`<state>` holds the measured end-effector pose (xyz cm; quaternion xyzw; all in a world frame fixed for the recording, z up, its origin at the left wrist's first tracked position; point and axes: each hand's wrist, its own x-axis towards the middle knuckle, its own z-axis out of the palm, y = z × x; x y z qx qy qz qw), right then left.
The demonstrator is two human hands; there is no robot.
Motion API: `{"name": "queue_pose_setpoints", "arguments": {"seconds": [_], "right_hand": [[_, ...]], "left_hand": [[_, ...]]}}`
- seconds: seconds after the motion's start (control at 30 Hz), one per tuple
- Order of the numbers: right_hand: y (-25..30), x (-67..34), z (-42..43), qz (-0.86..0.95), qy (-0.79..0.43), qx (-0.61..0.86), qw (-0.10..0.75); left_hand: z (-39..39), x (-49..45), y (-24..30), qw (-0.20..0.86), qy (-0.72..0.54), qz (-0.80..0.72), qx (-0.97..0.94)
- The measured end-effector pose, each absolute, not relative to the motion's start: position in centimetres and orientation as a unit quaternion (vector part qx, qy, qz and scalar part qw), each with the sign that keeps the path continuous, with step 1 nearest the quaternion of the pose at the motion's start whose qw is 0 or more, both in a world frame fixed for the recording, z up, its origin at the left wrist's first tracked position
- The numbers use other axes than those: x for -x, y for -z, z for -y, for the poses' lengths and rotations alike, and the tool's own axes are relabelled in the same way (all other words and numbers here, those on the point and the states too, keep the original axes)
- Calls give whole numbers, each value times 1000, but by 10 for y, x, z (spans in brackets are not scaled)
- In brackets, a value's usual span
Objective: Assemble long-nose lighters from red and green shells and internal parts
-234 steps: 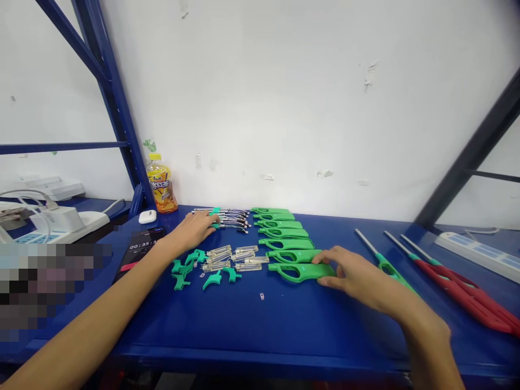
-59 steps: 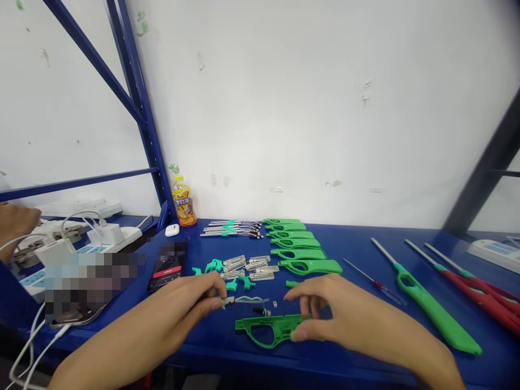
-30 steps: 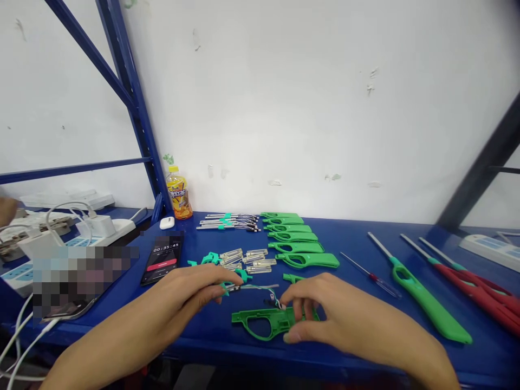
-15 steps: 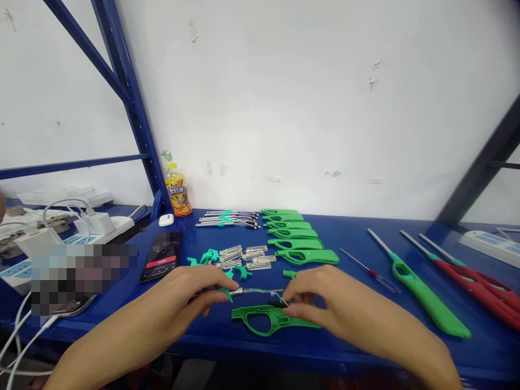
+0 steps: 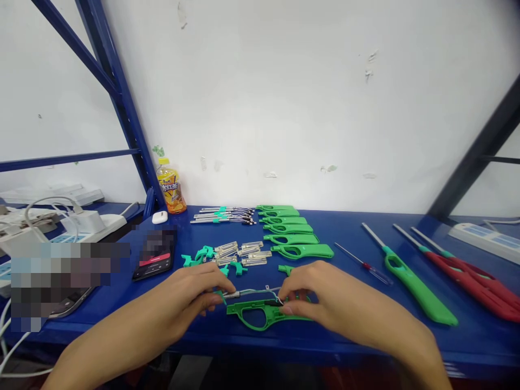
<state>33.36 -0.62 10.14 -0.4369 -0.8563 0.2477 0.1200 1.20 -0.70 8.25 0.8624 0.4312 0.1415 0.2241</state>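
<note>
My left hand (image 5: 200, 292) is closed in a pinch on a lighter's metal tube (image 5: 232, 295) with a teal collar; the hand hides most of the tube. Thin wires (image 5: 254, 291) run from it to a black igniter (image 5: 273, 303), which the closed fingers of my right hand (image 5: 311, 290) hold at its right end. Below both hands, an open green lighter half-shell (image 5: 255, 326) lies with its hollow side up. The igniter is over the shell's inside; whether it touches is unclear. Just beyond are teal triggers (image 5: 203, 253) and clear fuel tanks (image 5: 254, 253).
Behind lie several tube assemblies (image 5: 222, 215) and a column of green shells (image 5: 298, 238). To the right are a screwdriver (image 5: 365, 265), a green lighter (image 5: 420, 287) and red lighters (image 5: 467, 279). A phone (image 5: 156, 254), earbud case (image 5: 160, 218) and drink bottle (image 5: 171, 187) stand left.
The view has shifted slightly, so the scene sits a little further left. Both hands have come closer to the green half-shell with the tube and igniter, and keep their grips.
</note>
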Motion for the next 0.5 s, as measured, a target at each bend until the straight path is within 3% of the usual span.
{"name": "queue_pose_setpoints", "arguments": {"seconds": [0.5], "right_hand": [[-95,-329,2,835,-282,465,88]], "left_hand": [[11,-19,-66,260,-93,-465,-841]]}}
